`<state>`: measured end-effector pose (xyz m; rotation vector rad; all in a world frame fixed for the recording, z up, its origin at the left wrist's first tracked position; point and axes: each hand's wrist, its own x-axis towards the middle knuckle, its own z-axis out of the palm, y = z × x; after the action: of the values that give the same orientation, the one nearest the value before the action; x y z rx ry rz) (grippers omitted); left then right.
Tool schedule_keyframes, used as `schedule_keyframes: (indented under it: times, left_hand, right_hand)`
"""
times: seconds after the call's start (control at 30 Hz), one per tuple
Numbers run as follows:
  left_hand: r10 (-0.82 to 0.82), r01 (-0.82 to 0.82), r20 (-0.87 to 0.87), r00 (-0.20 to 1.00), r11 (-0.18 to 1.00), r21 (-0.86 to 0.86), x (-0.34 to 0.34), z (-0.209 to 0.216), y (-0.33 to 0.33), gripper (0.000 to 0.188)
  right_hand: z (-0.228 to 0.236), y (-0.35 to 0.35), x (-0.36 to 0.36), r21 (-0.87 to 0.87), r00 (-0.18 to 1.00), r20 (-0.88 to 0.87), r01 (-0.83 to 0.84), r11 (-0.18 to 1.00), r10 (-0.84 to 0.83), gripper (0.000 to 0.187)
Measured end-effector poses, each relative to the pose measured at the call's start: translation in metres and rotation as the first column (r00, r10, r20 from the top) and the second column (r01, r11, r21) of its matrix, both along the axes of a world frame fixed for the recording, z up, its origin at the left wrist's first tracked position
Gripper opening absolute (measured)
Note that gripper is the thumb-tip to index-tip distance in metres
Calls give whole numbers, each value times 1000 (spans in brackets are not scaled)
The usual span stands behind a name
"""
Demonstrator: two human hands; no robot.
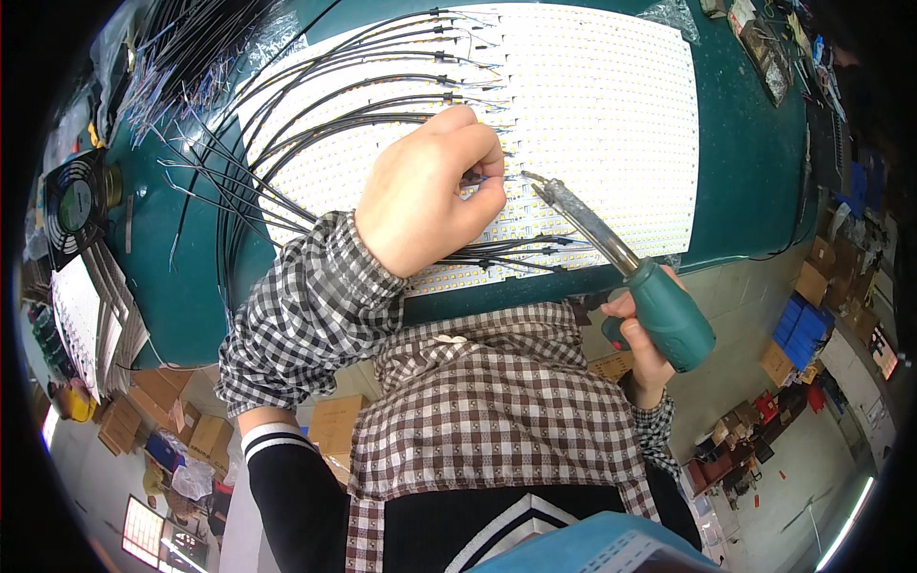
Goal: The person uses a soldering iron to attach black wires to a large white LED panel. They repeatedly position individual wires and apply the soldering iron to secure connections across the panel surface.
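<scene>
My left hand [435,191] is closed in a pinch over the white LED board [611,115], with the thin end of a wire [480,179] between its fingertips. My palm partly hides that wire. My right hand [648,353] grips a soldering iron [673,315] by its green handle. The iron's dark tip [531,178] points up and left, close to the left fingertips, at the row of pads mid-board. Several black cables [363,88] run from the left onto the board, their thin ends at that row. More cables [501,253] lie along its near edge.
The board lies on a green table [745,181]. Loose cables with bare ends [191,76] are heaped at the far left. A small fan [76,205] and a stack of white sheets [91,306] stand at the left edge. A worn block [761,53] sits far right.
</scene>
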<state>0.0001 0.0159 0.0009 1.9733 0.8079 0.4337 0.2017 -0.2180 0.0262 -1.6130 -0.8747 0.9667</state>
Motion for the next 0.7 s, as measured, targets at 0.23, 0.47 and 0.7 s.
schedule_keyframes:
  times: [0.23, 0.47, 0.7]
  left_hand:
    - [1, -1, 3, 1000, 1000, -10, 0, 2, 1, 4]
    - [-29, 31, -64, 998, 999, 28, -10, 14, -3, 14]
    - [-115, 134, -148, 982, 983, 124, -55, 31, 33, 19]
  right_hand:
    - [2, 2, 1, -24, 1000, 20, 4, 1000, -3, 55]
    - [7, 7, -4, -40, 995, -29, 92, 995, -93, 44]
    - [9, 4, 7, 32, 995, 81, 63, 998, -65, 28]
